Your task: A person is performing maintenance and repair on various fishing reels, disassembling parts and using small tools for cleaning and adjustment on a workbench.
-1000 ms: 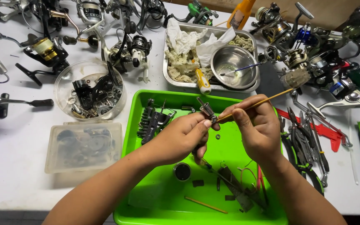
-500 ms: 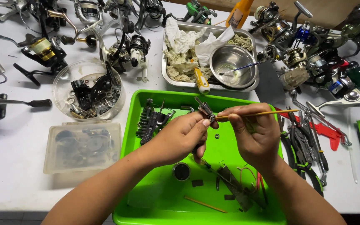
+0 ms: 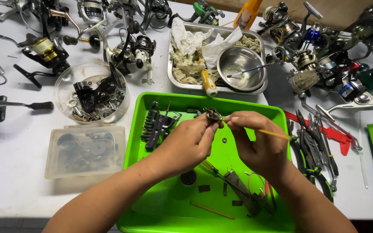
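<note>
Small dark metal part (image 3: pixel 213 114) between fingertips (image 3: pixel 214 125)

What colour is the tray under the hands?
Bright green. The tray shows best in the head view, beneath the left hand and right hand.

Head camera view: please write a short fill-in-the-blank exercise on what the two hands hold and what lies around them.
1. The left hand pinches a small dark metal part above a bright ____ tray.
2. The right hand holds a thin ____-handled brush.
3. The steel bowl sits inside a ____ metal pan.

Missing words: green; yellow; rectangular
</note>
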